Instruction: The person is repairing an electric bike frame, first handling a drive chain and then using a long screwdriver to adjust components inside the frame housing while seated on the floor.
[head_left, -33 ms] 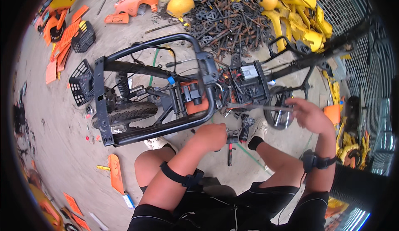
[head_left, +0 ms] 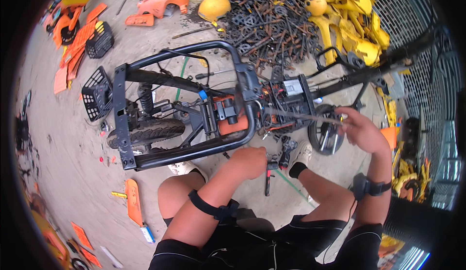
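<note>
A black-framed vehicle [head_left: 191,159], like an electric bike or scooter, lies on its side before me, its wiring and a rear wheel [head_left: 154,132] exposed. My right hand [head_left: 360,131] pinches the near end of a long, thin, greyish rod or strip [head_left: 303,117]. Motion blurs this piece, and its other end reaches over the wiring compartment [head_left: 286,102]. My left hand [head_left: 248,163] is closed in a fist below the frame's lower tube; what it may grip is hidden. Just right of the fist is a hammer-like tool [head_left: 268,182] with a red-and-black handle.
A cordless power tool [head_left: 287,149] stands between my feet, near the front wheel [head_left: 326,136]. Rusty metal parts [head_left: 267,27] and yellow panels [head_left: 352,27] are heaped beyond. Orange panels [head_left: 134,202] and a spray can [head_left: 147,234] lie at left.
The far end of the thin piece has swung upward, away from me, over the wiring. My right hand has shifted slightly; the left stays closed. The whole view has moved a little.
</note>
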`<state>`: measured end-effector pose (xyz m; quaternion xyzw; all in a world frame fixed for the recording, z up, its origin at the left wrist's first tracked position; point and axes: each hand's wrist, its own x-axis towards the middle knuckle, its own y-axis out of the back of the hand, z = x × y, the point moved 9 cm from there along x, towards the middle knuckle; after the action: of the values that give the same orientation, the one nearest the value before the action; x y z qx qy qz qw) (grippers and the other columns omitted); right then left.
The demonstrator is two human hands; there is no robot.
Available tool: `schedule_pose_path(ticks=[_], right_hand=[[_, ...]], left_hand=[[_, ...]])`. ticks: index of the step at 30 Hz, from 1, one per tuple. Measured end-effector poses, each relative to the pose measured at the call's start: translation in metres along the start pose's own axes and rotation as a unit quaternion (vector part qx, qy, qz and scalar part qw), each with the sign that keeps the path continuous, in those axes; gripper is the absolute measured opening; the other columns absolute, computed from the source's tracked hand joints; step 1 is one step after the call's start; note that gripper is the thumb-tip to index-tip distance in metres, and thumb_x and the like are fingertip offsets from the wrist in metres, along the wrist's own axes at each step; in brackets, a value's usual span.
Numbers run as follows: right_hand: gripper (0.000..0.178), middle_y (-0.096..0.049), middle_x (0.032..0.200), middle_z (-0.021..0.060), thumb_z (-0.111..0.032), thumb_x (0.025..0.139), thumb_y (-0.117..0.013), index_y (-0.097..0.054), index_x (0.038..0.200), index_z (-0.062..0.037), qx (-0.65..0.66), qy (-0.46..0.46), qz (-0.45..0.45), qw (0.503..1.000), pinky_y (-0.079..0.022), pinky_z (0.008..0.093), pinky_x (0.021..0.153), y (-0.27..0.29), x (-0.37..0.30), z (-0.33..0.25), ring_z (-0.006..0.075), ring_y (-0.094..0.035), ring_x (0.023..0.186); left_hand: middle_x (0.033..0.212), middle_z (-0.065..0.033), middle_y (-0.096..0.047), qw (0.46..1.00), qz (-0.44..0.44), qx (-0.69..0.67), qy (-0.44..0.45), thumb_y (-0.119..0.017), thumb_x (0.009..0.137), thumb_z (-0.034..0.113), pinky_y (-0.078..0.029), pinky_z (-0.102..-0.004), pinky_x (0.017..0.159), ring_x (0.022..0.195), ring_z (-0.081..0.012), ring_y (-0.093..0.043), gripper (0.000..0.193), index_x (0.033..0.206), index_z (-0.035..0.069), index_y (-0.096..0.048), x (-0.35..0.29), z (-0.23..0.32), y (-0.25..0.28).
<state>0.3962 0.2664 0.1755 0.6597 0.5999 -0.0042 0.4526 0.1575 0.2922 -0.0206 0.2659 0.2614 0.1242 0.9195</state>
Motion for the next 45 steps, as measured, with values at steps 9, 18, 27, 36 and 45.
schedule_pose_path(ticks=[9,18,27,36,45], right_hand=[[0.03,-0.065,0.08,0.0129,-0.02,0.093,-0.054,-0.063,0.111,0.0014,0.064,0.038,0.065,0.995,-0.048,0.0349,0.059,-0.107,0.258,-0.037,0.0207,-0.059,0.064],[0.036,-0.067,0.091,0.0293,-0.029,0.093,-0.058,-0.069,0.09,0.0047,-0.226,0.164,0.081,0.957,-0.049,0.051,0.081,-0.175,0.458,-0.007,0.0469,-0.063,0.09],[0.036,-0.066,0.098,0.0283,-0.029,0.098,-0.049,-0.064,0.097,0.0033,-0.133,0.139,0.161,0.968,-0.048,0.051,0.085,-0.217,0.507,-0.025,0.0464,-0.061,0.097],[0.032,-0.066,0.09,0.0265,-0.026,0.096,-0.05,-0.064,0.095,0.0022,-0.225,0.202,0.02,0.953,-0.049,0.0479,0.076,-0.277,0.508,-0.003,0.0425,-0.063,0.085],[0.029,-0.069,0.092,0.0235,-0.025,0.091,-0.057,-0.066,0.098,0.0012,-0.147,0.187,-0.111,0.965,-0.05,0.0437,0.073,-0.2,0.417,-0.01,0.0381,-0.067,0.083]], left_hand=[[0.09,-0.0258,-0.067,0.997,0.027,-0.071,-0.006,-0.05,0.092,0.016,-0.052,-0.0511,0.076,0.085,-0.0427,-0.066,0.022,0.101,-0.002,-0.057,-0.015,0.005,0.016],[0.083,-0.0158,-0.067,0.927,0.172,-0.333,0.01,-0.047,0.099,0.031,-0.053,-0.042,0.068,0.077,-0.0348,-0.066,0.029,0.108,0.01,-0.065,-0.027,-0.035,-0.026],[0.085,-0.0243,-0.069,0.981,-0.036,-0.176,0.07,-0.05,0.087,0.011,-0.055,-0.0503,0.066,0.079,-0.0402,-0.07,0.027,0.106,-0.007,-0.057,-0.012,-0.039,-0.007],[0.087,-0.0249,-0.07,0.98,-0.054,-0.176,0.072,-0.05,0.087,0.011,-0.055,-0.0492,0.068,0.08,-0.0392,-0.071,0.026,0.105,-0.006,-0.057,-0.002,-0.03,-0.013],[0.07,-0.0204,-0.062,0.96,0.137,-0.243,0.003,-0.056,0.085,0.013,-0.048,-0.0472,0.058,0.064,-0.0392,-0.062,0.013,0.089,0.001,-0.057,-0.014,-0.007,-0.008]])
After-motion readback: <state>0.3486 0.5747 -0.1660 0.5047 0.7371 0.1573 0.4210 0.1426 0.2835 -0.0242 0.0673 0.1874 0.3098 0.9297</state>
